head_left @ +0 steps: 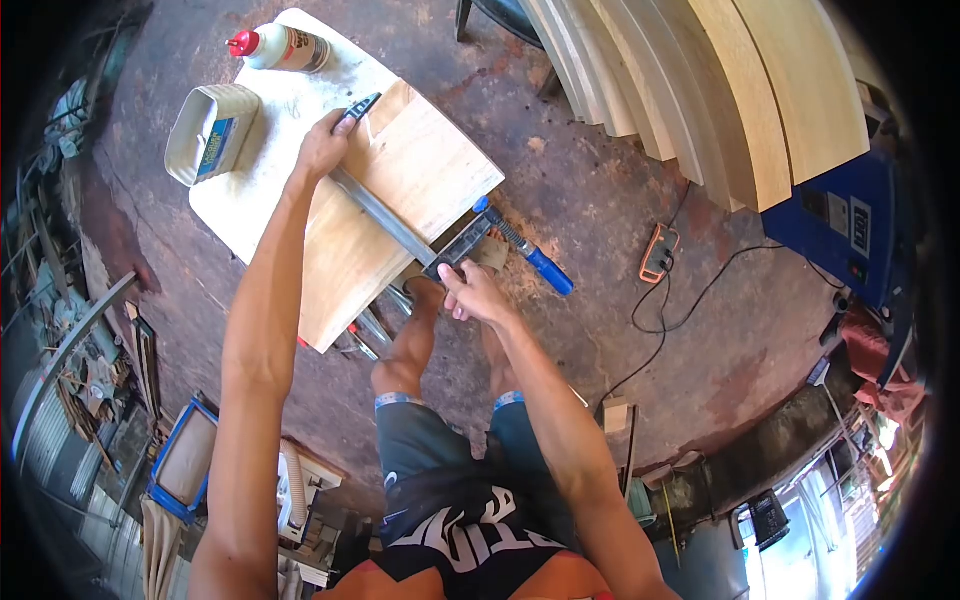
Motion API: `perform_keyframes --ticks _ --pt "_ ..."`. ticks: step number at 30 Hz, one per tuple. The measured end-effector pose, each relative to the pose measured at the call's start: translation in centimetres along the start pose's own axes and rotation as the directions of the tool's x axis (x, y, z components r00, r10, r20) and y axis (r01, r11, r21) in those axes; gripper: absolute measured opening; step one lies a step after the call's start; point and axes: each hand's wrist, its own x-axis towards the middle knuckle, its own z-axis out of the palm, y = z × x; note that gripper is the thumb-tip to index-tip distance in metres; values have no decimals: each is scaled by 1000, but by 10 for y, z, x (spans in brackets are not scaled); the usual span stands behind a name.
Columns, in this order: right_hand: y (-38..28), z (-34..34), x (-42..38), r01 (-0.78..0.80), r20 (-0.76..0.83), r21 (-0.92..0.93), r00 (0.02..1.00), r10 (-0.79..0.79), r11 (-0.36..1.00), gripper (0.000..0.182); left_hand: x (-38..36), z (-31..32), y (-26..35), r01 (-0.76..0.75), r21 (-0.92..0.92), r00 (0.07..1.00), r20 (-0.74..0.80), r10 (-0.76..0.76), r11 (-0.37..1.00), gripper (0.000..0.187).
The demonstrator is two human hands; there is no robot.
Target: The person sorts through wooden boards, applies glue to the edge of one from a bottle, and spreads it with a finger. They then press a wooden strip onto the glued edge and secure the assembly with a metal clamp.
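A bar clamp [385,216] lies slantwise across a pale wooden board [345,255], which rests on a white worktop [225,215]. My left hand [323,145] is closed round the clamp's far end, just below its dark fixed jaw. At the near end, my right hand [472,292] grips the clamp by its sliding jaw, with the fingers partly hidden. The clamp's blue screw handle [548,270] sticks out to the right, past the board's edge. A bottle with a red cap [285,48] lies on the worktop's far side. Left of my left hand stands a cut-open plastic container [212,135].
Stacked curved wooden boards [720,90] fill the upper right, beside a blue machine [845,225]. An orange power socket [658,252] and its black cable [665,325] lie on the floor. A blue-framed panel [185,457] leans at lower left, near scrap wood.
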Motion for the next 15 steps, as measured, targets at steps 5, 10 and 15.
perform_keyframes --ticks 5,10,15 --pt "-9 1 4 33 -112 52 993 -27 998 76 -10 2 3 -14 65 1000 -23 15 998 37" --pt "-29 -5 20 -4 -87 366 995 39 931 48 -10 -2 1 -11 84 1000 -9 11 996 35" --pt "-36 2 15 4 -173 465 981 86 885 37 -9 3 3 -11 77 999 -31 13 997 36"
